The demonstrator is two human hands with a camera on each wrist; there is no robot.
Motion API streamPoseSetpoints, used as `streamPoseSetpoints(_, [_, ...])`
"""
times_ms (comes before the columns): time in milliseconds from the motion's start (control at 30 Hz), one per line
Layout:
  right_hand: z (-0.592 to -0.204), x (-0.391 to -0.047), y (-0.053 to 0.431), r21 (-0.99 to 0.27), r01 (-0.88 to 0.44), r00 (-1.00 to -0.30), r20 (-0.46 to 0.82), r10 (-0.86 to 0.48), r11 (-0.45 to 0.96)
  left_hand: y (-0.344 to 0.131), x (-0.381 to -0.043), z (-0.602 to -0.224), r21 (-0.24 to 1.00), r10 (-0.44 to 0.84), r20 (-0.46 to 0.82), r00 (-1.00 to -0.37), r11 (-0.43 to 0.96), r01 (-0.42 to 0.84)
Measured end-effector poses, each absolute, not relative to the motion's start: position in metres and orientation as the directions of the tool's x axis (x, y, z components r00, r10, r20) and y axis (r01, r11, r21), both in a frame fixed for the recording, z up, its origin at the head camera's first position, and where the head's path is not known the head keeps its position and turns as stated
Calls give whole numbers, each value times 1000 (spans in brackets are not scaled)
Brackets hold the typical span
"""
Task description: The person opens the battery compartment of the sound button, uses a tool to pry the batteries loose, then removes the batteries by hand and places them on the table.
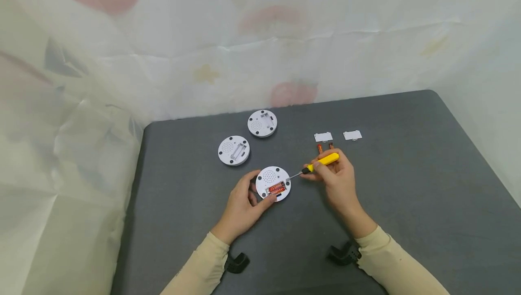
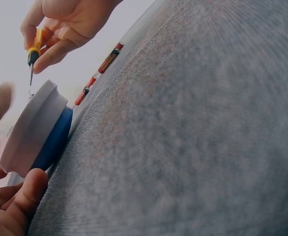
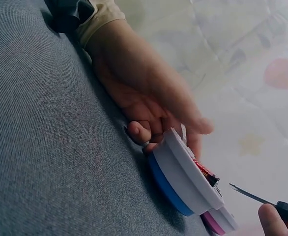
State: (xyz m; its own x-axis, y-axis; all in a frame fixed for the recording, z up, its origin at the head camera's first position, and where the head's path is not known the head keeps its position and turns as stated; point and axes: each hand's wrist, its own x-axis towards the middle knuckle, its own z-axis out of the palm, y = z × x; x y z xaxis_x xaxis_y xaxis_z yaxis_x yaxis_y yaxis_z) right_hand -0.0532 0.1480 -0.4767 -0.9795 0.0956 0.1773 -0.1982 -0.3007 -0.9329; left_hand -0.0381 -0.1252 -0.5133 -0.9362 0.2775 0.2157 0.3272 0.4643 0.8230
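My left hand point(image 1: 243, 202) grips a round white battery device point(image 1: 270, 176) by its left side, thumb at the near rim. The device lies underside up, and the wrist views show a blue band point(image 2: 55, 137) around its lower part. Two red batteries point(image 1: 277, 188) sit side by side in its uncovered compartment. In my right hand point(image 1: 339, 182) is a screwdriver point(image 1: 323, 162) with a yellow handle and black collar, pinched between thumb and fingers. Its thin metal shaft points left at the device; in the right wrist view the tip point(image 3: 232, 186) is a small gap off the batteries.
Two more white round devices, one at the left point(image 1: 234, 150) and one farther back point(image 1: 262, 123), lie with bare battery compartments. Beyond my right hand are two loose red batteries point(image 1: 319, 149) and two white covers, one left point(image 1: 323, 137), one right point(image 1: 352, 135). A patterned curtain borders the grey table.
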Motion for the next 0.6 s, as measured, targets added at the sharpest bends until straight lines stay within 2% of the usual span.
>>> streamPoseSetpoints(133, [-477,-54,149,-932,-196,-980,176,94,-306,-126,-39,-516,825,239,281,-930,435,361])
streamPoseSetpoints(300, [-477,-54,148,-930,-191,-981,169,96,-315,-126,-39,-517,823,210,292,-933,443,356])
streamPoseSetpoints(600, [-474,-53,150,-929,-208,-977,182,111,-307,-128,-39,-517,817,265,335,-904,398,419])
